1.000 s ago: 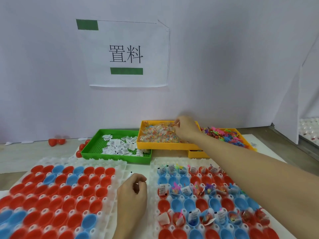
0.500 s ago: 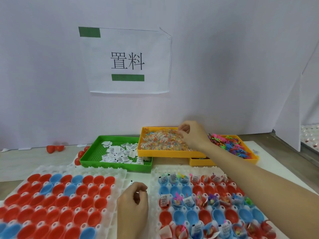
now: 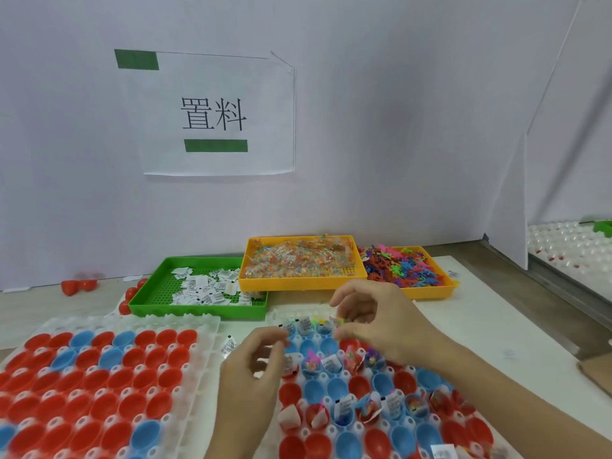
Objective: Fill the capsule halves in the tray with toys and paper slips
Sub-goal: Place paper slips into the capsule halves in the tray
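Over the near-right white plastic tray of red and blue capsule halves, both bare hands hover close together. The right hand curls its thumb and fingers around a small clear packet of coloured toy bits, though motion blur hides the exact grip. The left hand has its fingers loosely curled beside it; whether they pinch anything cannot be told. Several halves on this tray already contain toys and printed white paper slips, while others sit bare. At near left, a second white tray carries only unfilled halves. Farther back stand 3 supply trays: a green perforated tray of paper slips, an orange tray of clear toy packets, and another orange tray of bright plastic figures. On the far white wall hangs a paper sign with 2 green bars.
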Demonstrator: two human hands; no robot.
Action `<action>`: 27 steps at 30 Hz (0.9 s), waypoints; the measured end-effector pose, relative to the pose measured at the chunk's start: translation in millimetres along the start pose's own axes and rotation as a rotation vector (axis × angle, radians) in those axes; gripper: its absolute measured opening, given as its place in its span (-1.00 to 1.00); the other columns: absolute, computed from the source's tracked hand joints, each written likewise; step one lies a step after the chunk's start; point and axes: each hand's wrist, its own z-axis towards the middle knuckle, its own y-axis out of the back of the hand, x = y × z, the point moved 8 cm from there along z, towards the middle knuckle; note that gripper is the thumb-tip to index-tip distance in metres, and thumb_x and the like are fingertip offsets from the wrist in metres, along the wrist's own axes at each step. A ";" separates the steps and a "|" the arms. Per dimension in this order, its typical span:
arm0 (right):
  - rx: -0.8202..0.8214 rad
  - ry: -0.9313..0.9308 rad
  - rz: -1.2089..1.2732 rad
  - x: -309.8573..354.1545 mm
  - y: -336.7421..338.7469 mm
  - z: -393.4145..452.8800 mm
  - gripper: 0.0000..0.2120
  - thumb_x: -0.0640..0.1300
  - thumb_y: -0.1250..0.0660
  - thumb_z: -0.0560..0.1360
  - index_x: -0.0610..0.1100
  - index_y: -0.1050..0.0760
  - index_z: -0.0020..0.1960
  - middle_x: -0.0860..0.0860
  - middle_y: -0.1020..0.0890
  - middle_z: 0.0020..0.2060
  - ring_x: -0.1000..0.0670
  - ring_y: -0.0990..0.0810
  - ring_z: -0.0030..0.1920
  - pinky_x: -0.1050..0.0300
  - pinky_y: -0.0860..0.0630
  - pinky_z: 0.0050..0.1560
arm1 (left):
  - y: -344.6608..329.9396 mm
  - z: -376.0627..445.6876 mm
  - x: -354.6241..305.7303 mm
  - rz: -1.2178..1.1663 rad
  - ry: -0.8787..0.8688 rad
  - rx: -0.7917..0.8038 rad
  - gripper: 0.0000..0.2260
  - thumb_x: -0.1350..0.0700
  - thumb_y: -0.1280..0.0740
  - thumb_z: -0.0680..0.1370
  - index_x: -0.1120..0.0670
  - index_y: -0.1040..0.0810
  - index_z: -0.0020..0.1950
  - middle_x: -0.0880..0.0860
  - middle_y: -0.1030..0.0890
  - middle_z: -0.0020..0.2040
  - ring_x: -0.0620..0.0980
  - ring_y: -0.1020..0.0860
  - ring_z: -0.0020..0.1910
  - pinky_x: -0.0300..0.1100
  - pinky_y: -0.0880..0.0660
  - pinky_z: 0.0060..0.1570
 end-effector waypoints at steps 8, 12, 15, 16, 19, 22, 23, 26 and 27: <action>0.097 0.064 -0.070 27.7 -5.1 -45.1 -0.64 -0.27 -0.60 0.32 -0.02 -0.60 0.03 0.05 -0.66 -0.24 0.01 -0.65 -0.23 0.10 -0.63 -0.08 | -44.9 -23.8 -43.2 0.043 -0.135 0.314 -0.77 0.16 -0.50 0.47 -0.21 -0.66 -0.16 -0.11 -0.68 -0.22 -0.11 -0.63 -0.22 -0.35 -0.52 -0.18; 0.020 0.024 0.028 26.8 2.9 -58.3 -0.70 -0.30 -0.60 0.33 -0.10 -0.65 0.01 -0.03 -0.69 -0.21 -0.02 -0.69 -0.18 0.06 -0.65 -0.03 | -49.6 -31.5 -43.9 -0.013 -0.099 0.356 -0.83 0.17 -0.45 0.51 -0.13 -0.65 -0.11 -0.06 -0.68 -0.22 -0.09 -0.64 -0.21 -0.29 -0.53 -0.16; -0.019 -0.043 0.141 18.5 3.7 -67.9 -0.80 -0.32 -0.57 0.37 -0.18 -0.69 -0.03 -0.06 -0.73 -0.18 -0.03 -0.72 -0.15 0.08 -0.66 -0.01 | -50.8 -37.3 -46.5 -0.013 -0.100 0.354 -0.93 -0.05 -0.37 0.47 -0.18 -0.63 -0.10 -0.11 -0.68 -0.22 -0.15 -0.61 -0.25 -0.22 -0.52 -0.22; -0.019 -0.058 0.145 16.9 2.5 -71.1 -0.83 -0.31 -0.56 0.38 -0.19 -0.70 -0.04 -0.04 -0.74 -0.18 -0.02 -0.73 -0.15 0.10 -0.66 -0.01 | -51.3 -39.1 -46.3 0.009 -0.101 0.361 -0.92 -0.09 -0.35 0.46 -0.18 -0.63 -0.11 -0.12 -0.67 -0.23 -0.16 -0.58 -0.28 -0.20 -0.50 -0.25; -0.008 -0.062 0.070 14.3 2.3 -79.5 -0.92 -0.24 -0.54 0.42 -0.15 -0.72 -0.08 0.04 -0.73 -0.22 0.04 -0.72 -0.17 0.20 -0.64 -0.06 | -53.3 -43.7 -43.2 0.049 -0.111 0.399 -0.93 -0.04 -0.39 0.48 -0.12 -0.63 -0.19 -0.16 -0.63 -0.29 -0.24 -0.49 -0.37 -0.41 -0.39 -0.33; 0.034 -0.073 -0.011 12.2 8.7 -87.8 -0.92 -0.24 -0.51 0.45 -0.07 -0.73 -0.12 0.09 -0.72 -0.24 0.11 -0.70 -0.20 0.29 -0.61 -0.11 | -46.6 -40.9 -37.0 0.077 -0.102 0.359 -0.92 0.04 -0.41 0.51 -0.12 -0.63 -0.17 -0.14 -0.65 -0.26 -0.20 -0.55 -0.31 -0.43 -0.40 -0.30; 0.076 -0.084 -0.049 12.0 10.0 -90.8 -0.91 -0.23 -0.51 0.46 -0.05 -0.72 -0.14 0.12 -0.72 -0.24 0.13 -0.70 -0.21 0.32 -0.59 -0.12 | -39.7 -36.8 -32.4 0.076 -0.088 0.310 -0.91 0.07 -0.41 0.52 -0.12 -0.63 -0.15 -0.11 -0.66 -0.24 -0.17 -0.57 -0.28 -0.40 -0.42 -0.30; 0.243 -0.117 -0.197 6.3 8.9 -101.1 -0.91 -0.18 -0.51 0.47 -0.01 -0.73 -0.17 0.16 -0.70 -0.25 0.14 -0.67 -0.20 0.31 -0.56 -0.13 | -12.2 -21.8 -13.5 0.084 -0.038 0.119 -0.84 0.20 -0.37 0.56 -0.07 -0.63 -0.10 -0.05 -0.69 -0.21 -0.11 -0.63 -0.21 -0.22 -0.52 -0.26; 0.302 -0.128 -0.237 4.3 6.7 -104.8 -0.92 -0.15 -0.50 0.48 -0.01 -0.73 -0.17 0.17 -0.70 -0.24 0.15 -0.66 -0.19 0.31 -0.56 -0.13 | -3.0 -17.7 -6.1 0.083 -0.016 0.058 -0.83 0.23 -0.35 0.57 -0.05 -0.62 -0.09 -0.02 -0.68 -0.22 -0.10 -0.63 -0.19 -0.17 -0.54 -0.22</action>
